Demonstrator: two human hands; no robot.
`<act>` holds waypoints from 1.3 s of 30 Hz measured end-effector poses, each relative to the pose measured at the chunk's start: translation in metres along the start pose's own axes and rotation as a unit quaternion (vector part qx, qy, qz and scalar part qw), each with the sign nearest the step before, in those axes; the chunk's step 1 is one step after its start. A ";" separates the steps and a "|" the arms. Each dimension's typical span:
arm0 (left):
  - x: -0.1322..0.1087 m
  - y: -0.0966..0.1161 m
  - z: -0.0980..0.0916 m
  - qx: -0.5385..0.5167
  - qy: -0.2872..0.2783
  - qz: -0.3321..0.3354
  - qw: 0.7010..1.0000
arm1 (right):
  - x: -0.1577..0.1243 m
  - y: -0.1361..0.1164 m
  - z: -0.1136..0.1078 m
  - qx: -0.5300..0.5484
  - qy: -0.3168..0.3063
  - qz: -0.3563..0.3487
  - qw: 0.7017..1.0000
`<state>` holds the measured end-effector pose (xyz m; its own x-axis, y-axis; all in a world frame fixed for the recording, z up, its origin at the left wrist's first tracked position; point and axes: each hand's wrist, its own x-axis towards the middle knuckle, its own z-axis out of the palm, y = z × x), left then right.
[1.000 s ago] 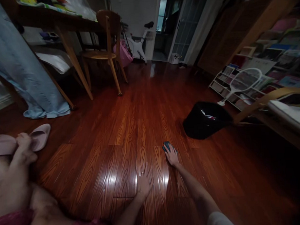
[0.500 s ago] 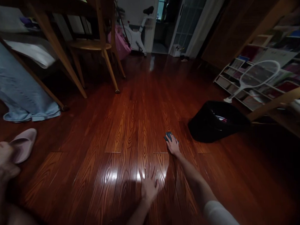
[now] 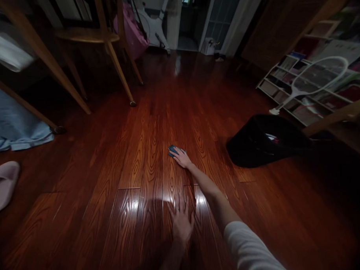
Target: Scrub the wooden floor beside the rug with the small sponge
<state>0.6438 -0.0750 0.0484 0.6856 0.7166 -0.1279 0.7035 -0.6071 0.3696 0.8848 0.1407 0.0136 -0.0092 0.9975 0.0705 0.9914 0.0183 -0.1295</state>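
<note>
My right hand (image 3: 183,159) is stretched forward over the glossy reddish-brown wooden floor (image 3: 151,159). Under its fingers lies a small dark blue-green cloth (image 3: 172,150), pressed flat against the boards and partly covered by the hand. Nearer to me, my left hand (image 3: 182,224) rests palm down on the floor with its fingers spread and nothing in them. A bright reflection shines on the boards around its fingertips.
To the right stands a black waste bin (image 3: 251,148) with a bit of litter inside. Behind it a white racket (image 3: 319,77) leans before a bookshelf (image 3: 275,78). A wooden chair (image 3: 85,36) and a pink slipper (image 3: 6,184) are on the left.
My right hand has slid the cloth leftward and a little forward across the floor. The left hand stays spread in nearly the same spot. The view has tipped down slightly, and the bare foot has left it.
</note>
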 end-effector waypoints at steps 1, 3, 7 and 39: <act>-0.001 0.000 0.001 -0.003 0.012 -0.005 1.000 | -0.002 0.008 -0.002 -0.001 0.002 0.008 1.000; -0.002 0.000 0.002 -0.005 0.037 -0.010 0.999 | -0.013 0.038 -0.010 -0.005 0.014 0.090 0.996; -0.001 -0.001 0.005 0.003 0.035 -0.001 0.999 | -0.067 0.116 -0.027 -0.007 0.054 0.276 0.960; 0.006 0.000 0.008 -0.023 0.027 -0.003 0.999 | -0.057 0.085 -0.027 -0.006 0.078 0.212 0.974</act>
<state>0.6494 -0.0736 0.0406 0.6697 0.7382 -0.0802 0.6971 -0.5878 0.4106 0.9735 0.0836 0.0257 0.4200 0.8928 0.1630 0.9034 -0.3941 -0.1689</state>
